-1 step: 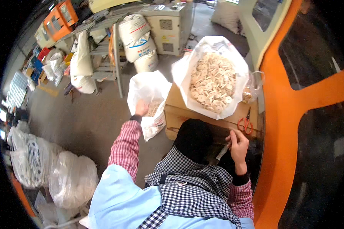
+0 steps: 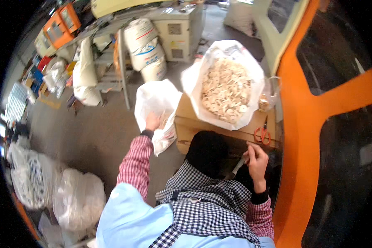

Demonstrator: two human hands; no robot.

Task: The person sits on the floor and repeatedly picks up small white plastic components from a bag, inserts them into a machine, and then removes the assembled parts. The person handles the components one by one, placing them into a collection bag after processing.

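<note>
My left hand (image 2: 152, 121) reaches into the mouth of a small white sack (image 2: 149, 96) standing on the floor, which has small pale pieces inside. Its fingers are blurred, so whether they hold anything cannot be told. Near my lap, my right hand (image 2: 257, 162) is closed, with a slim pale knife-like tool (image 2: 238, 165) pointing down and left from it. Ahead of my knees, a large open white sack (image 2: 191, 82) is full of cream-coloured round discs with centre holes (image 2: 229, 91). It stands on a cardboard box (image 2: 186, 120).
Orange-handled scissors (image 2: 262, 134) and a clear plastic bag (image 2: 268, 97) lie right of the large sack. An orange machine frame (image 2: 295, 165) rises close on my right. Stuffed plastic bags (image 2: 79, 200) stand at left. Stacked white sacks (image 2: 144, 45) stand farther back beside a metal cabinet (image 2: 178, 35).
The view has shifted slightly, so the sacks and box appear a little farther left. Both hands keep nearly the same places and poses.
</note>
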